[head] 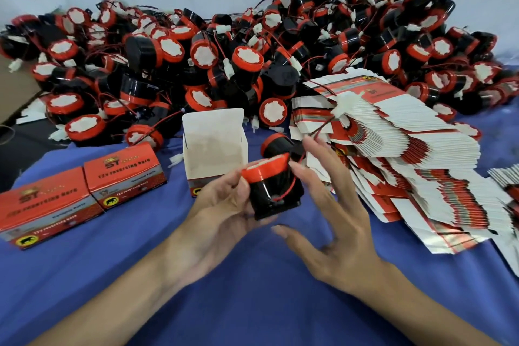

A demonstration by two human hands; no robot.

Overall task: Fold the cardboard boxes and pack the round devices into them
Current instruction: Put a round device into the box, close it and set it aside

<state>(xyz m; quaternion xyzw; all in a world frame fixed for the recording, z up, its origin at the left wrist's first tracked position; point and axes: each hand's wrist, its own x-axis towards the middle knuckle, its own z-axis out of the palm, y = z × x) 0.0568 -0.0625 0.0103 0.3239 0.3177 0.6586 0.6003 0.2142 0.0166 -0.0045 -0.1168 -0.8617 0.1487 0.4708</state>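
Our left hand (217, 213) grips one round device (273, 191); right hand (331, 219) spread open beside it. One open box (213, 149), two closed boxes (125, 174).

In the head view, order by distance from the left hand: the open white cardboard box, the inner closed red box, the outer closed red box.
1. Open white cardboard box, behind the left hand.
2. Inner closed red box, leftward.
3. Outer closed red box, far left.

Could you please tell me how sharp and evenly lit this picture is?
Head view: soft, even light, no hard shadows on the cloth; head view: glints on the device in the left hand; head view: the right hand slightly blurred; head view: wide-angle stretch bends the closed boxes at the left edge.
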